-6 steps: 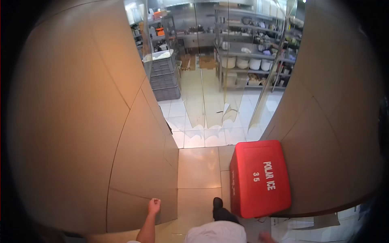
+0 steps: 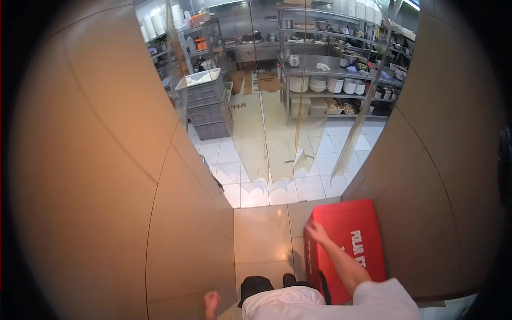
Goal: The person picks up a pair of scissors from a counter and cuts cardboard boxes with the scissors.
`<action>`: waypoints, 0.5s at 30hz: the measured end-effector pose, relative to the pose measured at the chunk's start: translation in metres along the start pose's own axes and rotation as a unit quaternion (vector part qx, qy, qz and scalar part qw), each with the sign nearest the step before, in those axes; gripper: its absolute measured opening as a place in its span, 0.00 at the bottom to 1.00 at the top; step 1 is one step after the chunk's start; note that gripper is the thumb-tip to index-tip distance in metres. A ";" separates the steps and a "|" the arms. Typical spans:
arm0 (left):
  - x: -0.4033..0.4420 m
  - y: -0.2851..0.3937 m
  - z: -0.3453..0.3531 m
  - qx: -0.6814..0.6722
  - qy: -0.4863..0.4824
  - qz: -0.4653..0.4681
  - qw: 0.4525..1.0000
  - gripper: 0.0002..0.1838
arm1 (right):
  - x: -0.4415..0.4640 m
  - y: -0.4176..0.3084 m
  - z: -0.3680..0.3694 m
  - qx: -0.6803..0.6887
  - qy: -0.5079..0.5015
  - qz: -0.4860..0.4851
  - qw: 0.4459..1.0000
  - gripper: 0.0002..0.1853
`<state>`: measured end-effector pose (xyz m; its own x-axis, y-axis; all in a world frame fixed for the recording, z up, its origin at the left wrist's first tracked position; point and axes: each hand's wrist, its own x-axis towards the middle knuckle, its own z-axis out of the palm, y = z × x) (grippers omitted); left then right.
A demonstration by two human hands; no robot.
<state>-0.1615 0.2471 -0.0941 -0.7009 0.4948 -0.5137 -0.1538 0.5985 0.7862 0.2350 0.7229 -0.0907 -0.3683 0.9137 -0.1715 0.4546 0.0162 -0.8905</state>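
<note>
My left hand (image 2: 212, 300) is low in the head view, beside the brown wall panel on the left, its fingers curled and what they hold, if anything, too small to make out. Farther forward, my right hand (image 2: 318, 232) is over the left edge of a red box (image 2: 349, 218) lettered "POLAR ICE". Whether it touches the lid is unclear, and its fingers are blurred. The box stands on the floor against the right wall.
Clear plastic strips (image 2: 277, 144) hang across the doorway ahead. Beyond them are stacked grey crates (image 2: 210, 114) at left and metal shelves (image 2: 341, 66) with bowls and containers at right. Brown walls flank the tiled passage (image 2: 261, 229).
My right hand has swung up and forward from the bottom edge to over the red box. My left hand has dropped lower. The doorway looks nearer.
</note>
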 end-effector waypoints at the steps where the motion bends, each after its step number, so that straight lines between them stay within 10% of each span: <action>1: 0.013 -0.026 0.014 -0.004 -0.075 0.001 0.997 0.14 | 0.087 -0.057 0.014 -0.003 -0.014 -0.043 0.999 0.23; 5: 0.071 -0.014 0.036 0.015 -0.177 -0.296 0.938 0.17 | 0.241 -0.406 0.053 0.081 -0.128 -0.337 0.929 0.20; 10: 0.262 0.047 0.069 0.183 -0.117 -0.134 0.967 0.23 | 0.389 -0.559 0.076 0.033 -0.145 -0.426 0.893 0.26; 15: 0.392 0.228 0.182 0.262 -0.143 0.080 0.951 0.22 | 0.535 -0.556 -0.039 0.022 -0.122 -0.269 0.955 0.37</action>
<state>-0.3447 0.6919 -0.1790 -0.4570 0.7125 -0.5325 0.3601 0.6956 0.6217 -0.1834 1.2187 0.3293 -0.7200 0.6559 0.2267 0.1139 0.4339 -0.8938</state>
